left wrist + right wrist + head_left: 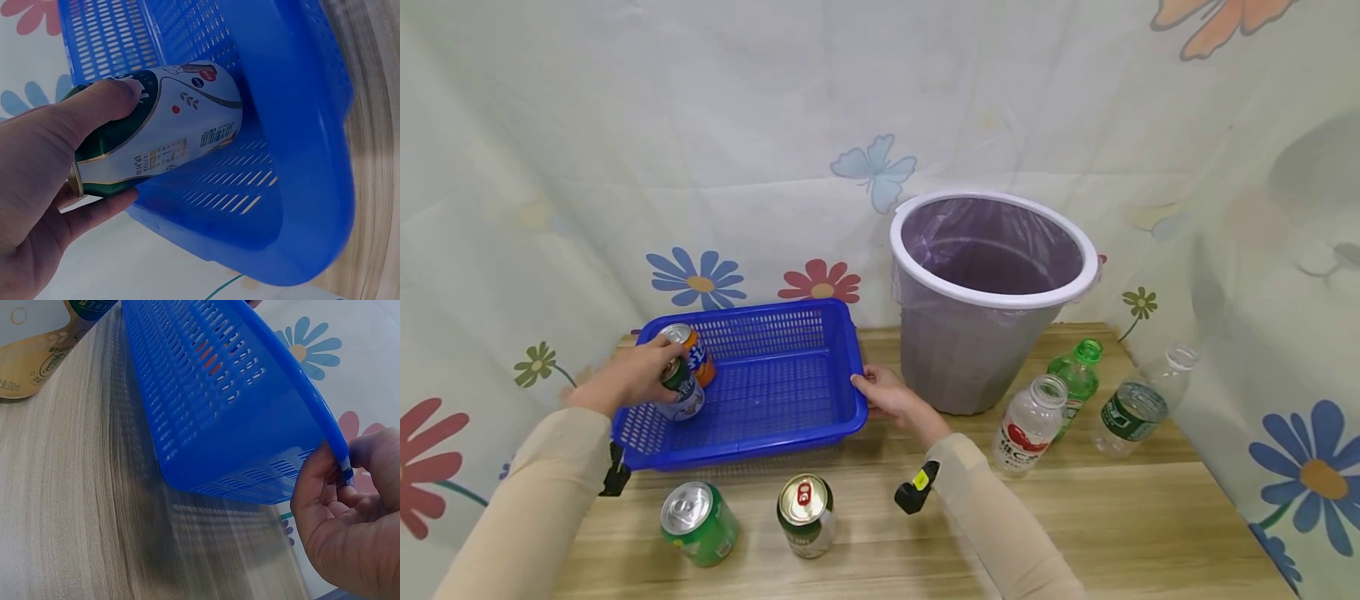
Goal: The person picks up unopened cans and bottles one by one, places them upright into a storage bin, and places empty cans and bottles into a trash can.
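My left hand (638,372) grips a green-and-white can (169,125) by its top end, inside the left end of a blue plastic basket (775,433). Close behind that can stands an orange-and-blue can (702,360), also in the basket. My right hand (891,395) pinches the basket's right rim between thumb and fingers, as the right wrist view (350,506) shows. In front of the basket, a green can (711,525) and a dark green and pale can (808,521) stand upright on the wooden table.
A grey bin (970,358) with a white rim and a plastic liner stands right of the basket. Right of it are a clear bottle with a red label (1026,429), a green bottle (1077,375) and a clear bottle with a green label (1135,412). A patterned cloth hangs behind.
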Motion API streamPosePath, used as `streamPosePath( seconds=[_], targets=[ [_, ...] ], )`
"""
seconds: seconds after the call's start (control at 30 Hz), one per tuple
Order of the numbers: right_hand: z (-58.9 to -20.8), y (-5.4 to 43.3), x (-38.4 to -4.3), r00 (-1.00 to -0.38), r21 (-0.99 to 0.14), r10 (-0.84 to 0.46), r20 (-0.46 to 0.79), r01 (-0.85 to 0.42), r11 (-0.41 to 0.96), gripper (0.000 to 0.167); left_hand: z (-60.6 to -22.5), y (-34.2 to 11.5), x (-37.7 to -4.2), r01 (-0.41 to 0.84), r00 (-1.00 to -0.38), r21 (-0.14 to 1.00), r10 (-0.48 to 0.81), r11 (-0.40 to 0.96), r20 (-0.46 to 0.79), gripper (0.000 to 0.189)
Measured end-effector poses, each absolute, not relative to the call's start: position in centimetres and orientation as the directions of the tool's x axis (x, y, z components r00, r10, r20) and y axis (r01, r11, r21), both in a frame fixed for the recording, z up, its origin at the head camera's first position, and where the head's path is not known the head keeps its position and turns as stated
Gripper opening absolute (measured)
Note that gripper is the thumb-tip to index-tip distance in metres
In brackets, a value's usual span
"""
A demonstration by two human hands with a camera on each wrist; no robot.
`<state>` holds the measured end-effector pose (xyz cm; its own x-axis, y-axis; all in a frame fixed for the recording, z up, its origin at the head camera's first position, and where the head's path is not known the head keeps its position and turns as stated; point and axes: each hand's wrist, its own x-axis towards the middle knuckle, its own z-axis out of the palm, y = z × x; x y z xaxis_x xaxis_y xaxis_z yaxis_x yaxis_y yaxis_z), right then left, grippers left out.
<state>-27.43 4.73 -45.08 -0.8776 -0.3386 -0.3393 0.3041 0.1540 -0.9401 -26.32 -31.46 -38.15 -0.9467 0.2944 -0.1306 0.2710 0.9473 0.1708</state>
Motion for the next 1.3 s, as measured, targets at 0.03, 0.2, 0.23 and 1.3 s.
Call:
streamPosePath(
  seconds=[0.03,0.2,0.23,1.3],
  targets=[
    [-45.1,4.7,-27.5,-0.877,-0.939,-0.337,-0.341,0.306,0.155,0.031,-38.2,-31.5,-26.4,0.268,-0.948,0.169,0.291,0.948,-0.132,0.059],
    [-45.1,4.7,-27.5,-0.878,-0.939,-0.333,-0.343,0.307,0.157,0.031,-38.5,-31.4,-26.4,0.273,-0.947,0.162,0.295,0.948,-0.131,0.059],
    [-45.1,4.7,-27.5,-0.878,-0.938,-0.334,-0.344,0.309,0.154,0.031,-38.6,-31.4,-26.5,0.274,-0.946,0.159,0.296,0.948,-0.132,0.058],
    [-45.3,4.8,-27.3,-0.887,-0.945,-0.331,-0.323,0.284,0.161,0.029,-39.6,-30.7,-26.9,0.183,-0.968,0.133,0.202,0.974,-0.150,0.058]
  ],
)
